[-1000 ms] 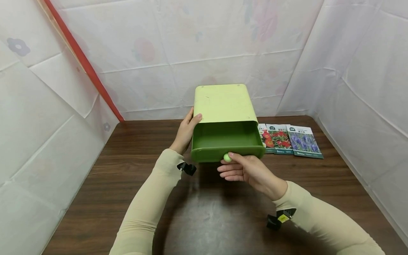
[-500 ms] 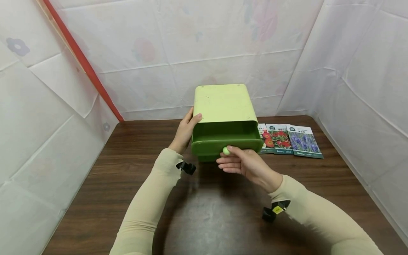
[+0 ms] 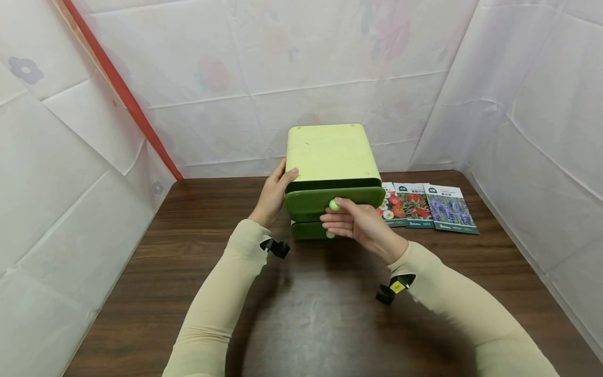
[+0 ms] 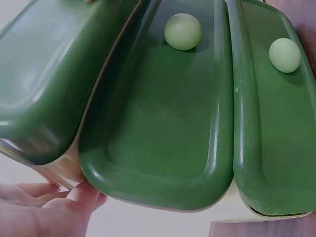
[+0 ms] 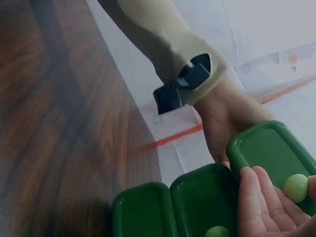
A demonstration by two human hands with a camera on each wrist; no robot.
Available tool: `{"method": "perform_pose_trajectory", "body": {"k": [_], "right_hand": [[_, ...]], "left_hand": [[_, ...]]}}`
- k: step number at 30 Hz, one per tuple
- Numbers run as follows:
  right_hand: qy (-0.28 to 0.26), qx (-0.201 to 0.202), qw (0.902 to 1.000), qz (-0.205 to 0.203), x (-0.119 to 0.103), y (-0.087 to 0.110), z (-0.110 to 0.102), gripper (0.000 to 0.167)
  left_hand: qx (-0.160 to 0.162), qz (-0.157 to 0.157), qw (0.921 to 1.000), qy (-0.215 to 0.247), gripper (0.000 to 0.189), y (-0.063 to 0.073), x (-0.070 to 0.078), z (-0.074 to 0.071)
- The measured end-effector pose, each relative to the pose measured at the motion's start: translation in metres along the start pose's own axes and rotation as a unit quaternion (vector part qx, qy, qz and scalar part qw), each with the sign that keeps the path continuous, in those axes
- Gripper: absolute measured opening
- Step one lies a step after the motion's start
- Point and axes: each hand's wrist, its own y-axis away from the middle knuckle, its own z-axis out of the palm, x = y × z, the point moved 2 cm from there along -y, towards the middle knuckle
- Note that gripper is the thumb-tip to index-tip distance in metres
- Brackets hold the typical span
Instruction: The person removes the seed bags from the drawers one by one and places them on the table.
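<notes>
A lime-green cabinet (image 3: 332, 152) with dark green drawers and round pale green knobs stands on the table. Its top drawer (image 3: 306, 203) sticks out a little, leaving a narrow dark gap under the top panel. My right hand (image 3: 365, 222) has its thumb at the top drawer's knob (image 3: 334, 204); the other fingers extend below it. Against the cabinet's left side rests my left hand (image 3: 273, 196), thumb over the top edge. In the left wrist view the middle drawer (image 4: 158, 123) and bottom drawer (image 4: 276, 123) look flush, and the left hand's fingers (image 4: 81, 197) touch the side.
Several flower-picture seed packets, among them a purple-flowered packet (image 3: 449, 208), lie flat to the right of the cabinet. The dark wooden table (image 3: 188, 251) is bounded by white patterned sheets (image 3: 235, 78) behind and at both sides.
The top drawer has slid inward, away from me, with my right hand following at its knob. A lower drawer and its knob have come into sight. My left hand stays in place.
</notes>
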Motion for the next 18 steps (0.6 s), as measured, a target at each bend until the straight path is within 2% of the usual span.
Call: {"method": "perform_pose_trajectory", "body": {"k": [8, 18], "right_hand": [[-0.007, 0.013, 0.9999, -0.008, -0.006, -0.013, -0.002, 0.05], [-0.008, 0.013, 0.9999, -0.007, -0.009, -0.022, -0.002, 0.054]], "left_hand": [[-0.006, -0.005, 0.9997, 0.025, 0.078, 0.0, 0.001, 0.001], [-0.001, -0.001, 0.9992, 0.039, 0.077, -0.001, 0.001, 0.002]]}}
